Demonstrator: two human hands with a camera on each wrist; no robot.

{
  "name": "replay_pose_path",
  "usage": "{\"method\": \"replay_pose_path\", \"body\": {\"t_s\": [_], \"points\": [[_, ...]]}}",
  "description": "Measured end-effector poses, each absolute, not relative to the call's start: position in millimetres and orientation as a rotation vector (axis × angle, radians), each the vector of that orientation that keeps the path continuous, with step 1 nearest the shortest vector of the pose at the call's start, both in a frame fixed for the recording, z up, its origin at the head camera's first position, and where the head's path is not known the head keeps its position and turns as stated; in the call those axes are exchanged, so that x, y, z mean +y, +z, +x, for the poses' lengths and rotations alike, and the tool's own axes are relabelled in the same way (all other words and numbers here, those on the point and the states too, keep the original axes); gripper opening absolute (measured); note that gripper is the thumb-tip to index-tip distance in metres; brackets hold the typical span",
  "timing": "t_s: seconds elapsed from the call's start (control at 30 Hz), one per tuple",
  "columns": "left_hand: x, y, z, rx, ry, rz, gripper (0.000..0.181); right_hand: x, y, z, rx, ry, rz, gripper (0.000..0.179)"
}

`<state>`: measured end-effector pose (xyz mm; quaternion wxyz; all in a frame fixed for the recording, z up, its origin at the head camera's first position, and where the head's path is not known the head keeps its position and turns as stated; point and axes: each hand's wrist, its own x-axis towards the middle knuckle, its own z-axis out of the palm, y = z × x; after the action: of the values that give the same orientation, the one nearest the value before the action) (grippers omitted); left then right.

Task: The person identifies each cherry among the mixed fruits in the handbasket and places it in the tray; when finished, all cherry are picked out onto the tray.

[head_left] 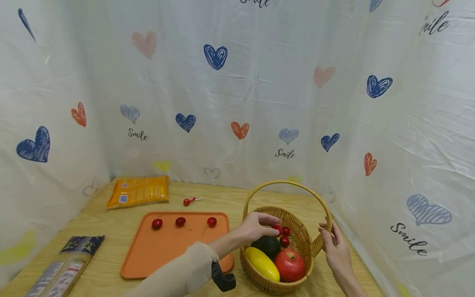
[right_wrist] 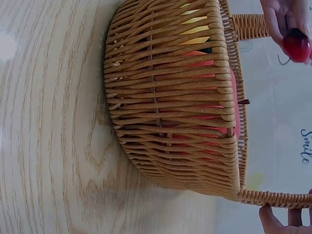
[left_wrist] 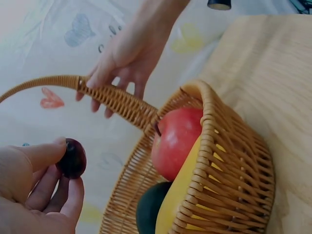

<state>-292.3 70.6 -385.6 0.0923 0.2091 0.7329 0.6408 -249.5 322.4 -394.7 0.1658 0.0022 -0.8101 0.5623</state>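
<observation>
My left hand is over the wicker basket, pinching a dark red cherry between thumb and fingertips. In the right wrist view the same cherry hangs clear of the basket rim. My right hand holds the basket's arched handle low on its right side, thumb on one face and fingers behind. Inside the basket lie a red apple, a long yellow fruit, a dark green avocado-like fruit and loose cherries.
Left of the basket, an orange tray carries three cherries along its far side. Behind it lie a red lollipop-like item and an orange packet. Another packet is at front left. A printed curtain surrounds the table.
</observation>
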Motion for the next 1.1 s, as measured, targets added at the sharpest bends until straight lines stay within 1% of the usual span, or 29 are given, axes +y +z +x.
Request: {"method": "replay_pose_path", "body": {"t_s": [0.2,0.6,0.83,0.97,1.1], "points": [[51.3,-386.5,-284.3,2.147,1.918,0.637,0.029,321.6,-394.7,-249.6,-2.313,1.59,-0.014,0.048],[1.7,-390.2,-273.1,2.05,1.999,0.62,0.034,322.0,-393.3,-248.7,-2.333,1.587,-0.021,0.052],[-34.0,-411.4,-276.1,2.017,2.06,0.546,0.043,324.2,-395.2,-249.4,-2.319,1.598,-0.012,0.05],[-55.1,-425.7,-275.4,2.034,2.078,0.509,0.043,324.1,-395.9,-250.3,-2.308,1.607,-0.003,0.049],[-69.4,-435.5,-273.0,2.077,2.043,0.443,0.046,324.9,-396.2,-251.2,-2.31,1.601,0.007,0.052]]}}
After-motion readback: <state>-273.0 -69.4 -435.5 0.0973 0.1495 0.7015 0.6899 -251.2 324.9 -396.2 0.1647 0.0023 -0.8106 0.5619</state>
